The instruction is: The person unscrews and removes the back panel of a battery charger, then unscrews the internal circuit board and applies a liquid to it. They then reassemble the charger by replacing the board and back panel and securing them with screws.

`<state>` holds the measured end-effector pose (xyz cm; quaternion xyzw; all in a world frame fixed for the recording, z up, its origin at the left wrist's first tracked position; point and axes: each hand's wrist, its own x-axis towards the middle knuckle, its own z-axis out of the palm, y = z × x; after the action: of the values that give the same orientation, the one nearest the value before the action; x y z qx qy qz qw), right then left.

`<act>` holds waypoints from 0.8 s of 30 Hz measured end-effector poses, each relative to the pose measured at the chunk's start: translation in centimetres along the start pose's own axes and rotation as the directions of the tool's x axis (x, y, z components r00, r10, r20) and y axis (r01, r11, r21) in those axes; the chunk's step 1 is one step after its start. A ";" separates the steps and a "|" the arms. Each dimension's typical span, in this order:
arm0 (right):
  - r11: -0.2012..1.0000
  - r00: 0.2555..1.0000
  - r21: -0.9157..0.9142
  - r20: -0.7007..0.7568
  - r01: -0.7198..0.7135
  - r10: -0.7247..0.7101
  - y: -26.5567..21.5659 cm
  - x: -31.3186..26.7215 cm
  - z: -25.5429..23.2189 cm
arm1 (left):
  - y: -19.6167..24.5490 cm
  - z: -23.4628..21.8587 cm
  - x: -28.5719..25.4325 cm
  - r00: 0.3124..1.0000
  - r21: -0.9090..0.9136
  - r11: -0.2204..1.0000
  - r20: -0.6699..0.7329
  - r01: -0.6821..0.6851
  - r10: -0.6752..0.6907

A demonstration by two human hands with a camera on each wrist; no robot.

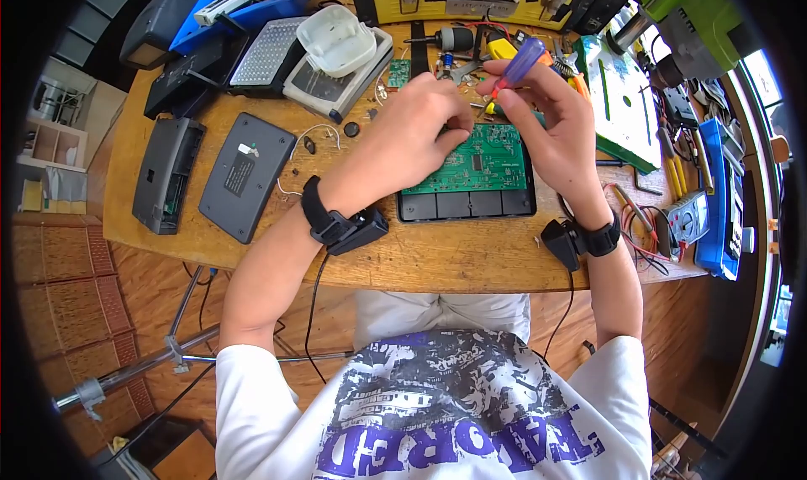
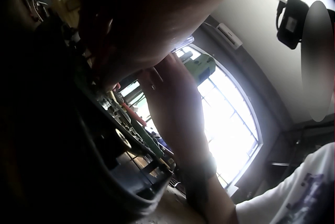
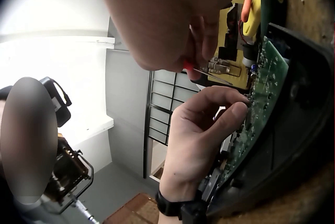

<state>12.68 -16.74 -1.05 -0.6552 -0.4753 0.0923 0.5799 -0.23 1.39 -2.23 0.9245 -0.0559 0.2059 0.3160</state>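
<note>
A green circuit board (image 1: 492,160) lies in a black plastic housing (image 1: 471,205) in front of the person. My left hand (image 1: 412,131) is over the board's left part. In the right wrist view its thumb and index finger (image 3: 222,124) are bent towards each other, tips right at the board's surface; I cannot tell whether a small part is between them. My right hand (image 1: 561,135), above the board's right side, grips a screwdriver (image 1: 525,58) with a translucent purple handle and red collar. Its thin metal shaft shows in the right wrist view, angled towards the board. The left wrist view is dark.
A dark cover (image 1: 246,177) and a black device casing (image 1: 168,176) lie on the left. Behind them stands a white plastic box (image 1: 338,41). Pliers, wires and a power driver (image 1: 450,39) crowd the back. A multimeter (image 1: 689,219) and a blue tray (image 1: 721,194) sit at right.
</note>
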 end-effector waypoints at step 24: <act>0.999 0.976 0.030 0.219 -0.022 0.015 -1.0 -0.8 0.7 | -7.7 -8.7 -0.4 0.889 0.315 0.858 -0.352 0.406 -0.292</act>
<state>11.27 -16.97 -0.75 -0.6361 -0.5286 0.1767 0.5337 -1.81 12.83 -0.48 0.9216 0.2028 0.2852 0.1677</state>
